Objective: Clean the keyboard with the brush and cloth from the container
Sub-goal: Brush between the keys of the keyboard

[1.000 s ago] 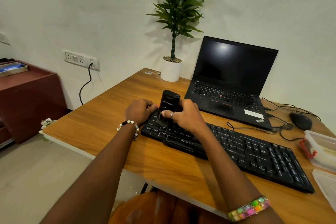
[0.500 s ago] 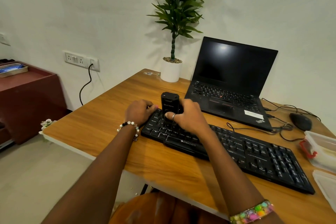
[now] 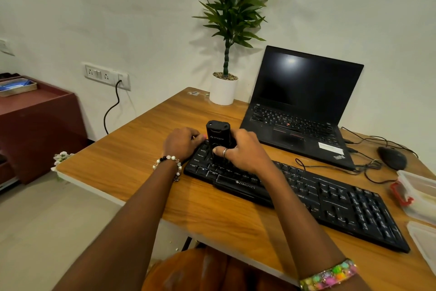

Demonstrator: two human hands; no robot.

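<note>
Black keyboard (image 3: 330,203) lying diagonally along desk (image 3: 141,156) front edge. R hand (image 3: 245,151) curled round black brush (image 3: 218,139), upright on keyboard's left end. L hand (image 3: 181,143) w/ fingers bent, resting on keyboard's far-left corner. Clear container (image 3: 417,194) at right edge, lid off. Laptop (image 3: 304,106) open toward back edge, potted plant (image 3: 224,87) at back-left corner.

A black keyboard (image 3: 295,194) with white key lettering lies on a warm orange-brown wood-grain desk (image 3: 141,161). The upright brush (image 3: 218,142) is black too. A black laptop (image 3: 302,106) shows a small red dot among its keys. White pot (image 3: 223,90), green leaves. One bracelet (image 3: 168,163) has white and black beads; another (image 3: 329,275) looks pink, green and orange.
</note>
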